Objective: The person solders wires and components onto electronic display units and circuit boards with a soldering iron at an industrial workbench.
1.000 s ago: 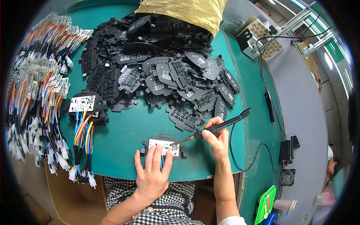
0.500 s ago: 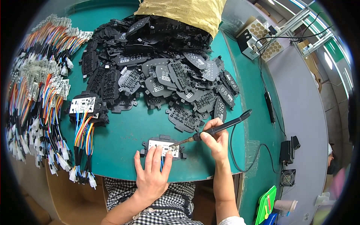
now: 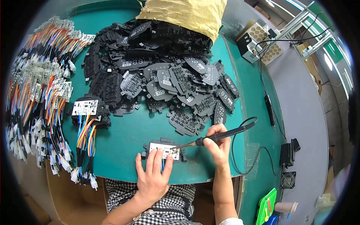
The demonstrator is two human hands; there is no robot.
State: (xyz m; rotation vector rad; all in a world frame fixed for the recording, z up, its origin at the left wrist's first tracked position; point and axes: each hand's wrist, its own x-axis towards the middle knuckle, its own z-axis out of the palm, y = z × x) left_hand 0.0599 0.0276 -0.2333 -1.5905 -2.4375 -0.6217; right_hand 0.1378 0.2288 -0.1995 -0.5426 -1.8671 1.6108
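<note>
White circuit board [image 3: 165, 146] sat on a black housing [image 3: 144, 155] near the front edge of the desk [image 3: 120, 150], between the person's hands. Left hand [image 3: 153, 180] lay on the board's lower left, fingers slightly spread, resting on it, not gripping. Blue wire [image 3: 162, 165] showed between two of those fingers. Right hand [image 3: 219, 148] had its fingers closed round a soldering iron [image 3: 233, 132]. Iron's tip pointed left and down at the board's right half; touching or just above, couldn't tell. Second wired board [image 3: 85, 107] rested on black parts [image 3: 103, 117] to the left, coloured wires [image 3: 83, 135] running down to the desk edge. Further back: heap of black housings [image 3: 165, 79] at the mouth of a yellow bag [image 3: 183, 14]. Far left: piled wire harnesses [image 3: 52, 98].
</note>
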